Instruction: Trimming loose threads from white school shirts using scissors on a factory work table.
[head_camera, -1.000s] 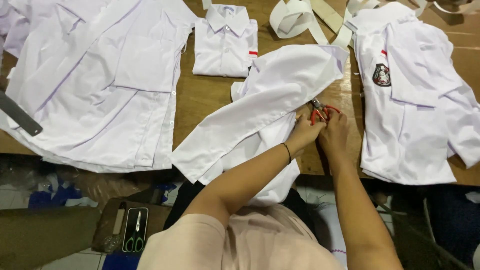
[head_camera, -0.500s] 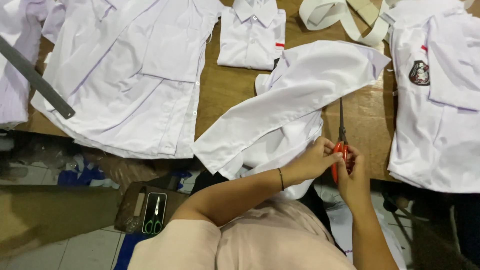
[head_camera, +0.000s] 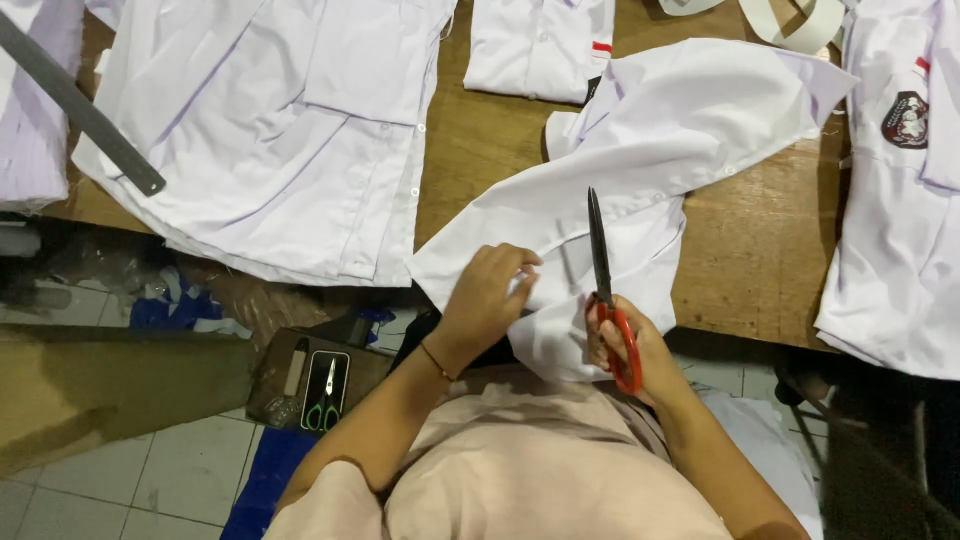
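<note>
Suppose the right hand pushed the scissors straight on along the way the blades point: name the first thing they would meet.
Probably the white shirt that the right hand holds the red-handled scissors over; their height above it is unclear.
</note>
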